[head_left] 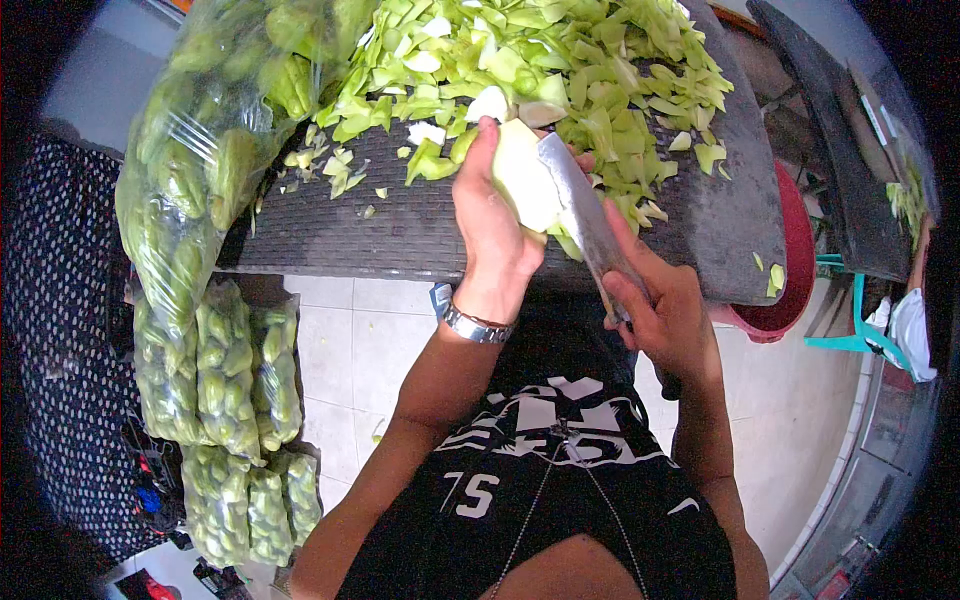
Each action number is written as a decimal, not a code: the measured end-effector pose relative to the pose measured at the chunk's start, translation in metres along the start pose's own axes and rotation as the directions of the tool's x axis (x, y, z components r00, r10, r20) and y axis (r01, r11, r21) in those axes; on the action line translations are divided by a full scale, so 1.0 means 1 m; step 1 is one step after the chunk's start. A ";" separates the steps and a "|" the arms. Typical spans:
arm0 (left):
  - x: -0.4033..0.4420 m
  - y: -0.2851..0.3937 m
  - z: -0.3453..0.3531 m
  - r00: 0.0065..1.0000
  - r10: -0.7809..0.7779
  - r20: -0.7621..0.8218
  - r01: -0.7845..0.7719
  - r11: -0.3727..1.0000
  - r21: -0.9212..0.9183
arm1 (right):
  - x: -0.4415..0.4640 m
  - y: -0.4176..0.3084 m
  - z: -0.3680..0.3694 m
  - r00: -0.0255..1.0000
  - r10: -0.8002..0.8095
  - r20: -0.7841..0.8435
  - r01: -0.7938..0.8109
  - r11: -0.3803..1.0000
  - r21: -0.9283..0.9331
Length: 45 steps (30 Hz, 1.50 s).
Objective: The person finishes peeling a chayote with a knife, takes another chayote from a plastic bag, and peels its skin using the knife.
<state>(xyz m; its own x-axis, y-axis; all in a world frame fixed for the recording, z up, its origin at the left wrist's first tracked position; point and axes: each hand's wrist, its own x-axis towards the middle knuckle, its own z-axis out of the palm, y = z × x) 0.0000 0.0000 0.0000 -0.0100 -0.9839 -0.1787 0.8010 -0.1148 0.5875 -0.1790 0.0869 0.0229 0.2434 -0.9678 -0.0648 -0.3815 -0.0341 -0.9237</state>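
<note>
Two hands on one pale green vegetable (524,180), mostly pale flesh on the side facing the camera, held up over the near part of the dark table (370,230). Left hand (490,225) cups it from the side: thumb up along the edge, the other fingers wrapped behind it (mostly hidden, can't tell exactly how far they curl). Right hand (660,305) is closed round the handle end of a broad knife (585,220), index finger laid along the blade; the blade sits against the vegetable's right side.

Main risk is a cut: fingertips show just past the blade near its tip, so a slip there could nick them. Likely cause would be slick, bare flesh, or too much push from the right hand. A loose left grip could also let the vegetable twist or drop, maybe over the near table edge.

Peelings (620,70) are heaped just beyond the hands, with a few scraps (776,280) near the right edge; a nudge could send those off, perhaps into the red tub (790,270) below. Big plastic bag (195,190) hangs over the left corner, so its weight might drag it down toward the smaller bags (225,375) underneath.
</note>
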 end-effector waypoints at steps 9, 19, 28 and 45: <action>-0.004 -0.014 0.010 0.996 0.080 -0.044 -0.082 0.996 -0.046 | 0.003 0.009 0.000 0.997 0.052 0.057 -0.058 0.994 0.091; 0.009 -0.011 0.007 0.997 0.021 -0.080 -0.029 0.995 -0.094 | 0.001 0.000 -0.007 0.969 0.181 0.171 -0.210 0.962 0.172; 0.008 -0.016 0.000 0.970 0.211 -0.124 -0.186 0.965 0.186 | 0.000 -0.001 -0.013 0.905 0.265 0.334 -0.368 0.881 0.298; -0.005 -0.002 -0.024 0.986 -0.160 0.038 0.160 0.987 0.022 | 0.016 0.014 -0.015 0.965 0.159 0.210 -0.247 0.828 0.503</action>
<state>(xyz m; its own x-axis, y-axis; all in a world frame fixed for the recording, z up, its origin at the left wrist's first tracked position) 0.0130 0.0080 -0.0196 -0.1609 -0.9572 -0.2406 0.7756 -0.2734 0.5689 -0.1934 0.0671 0.0146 0.3616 -0.8864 -0.2891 0.0724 0.3358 -0.9391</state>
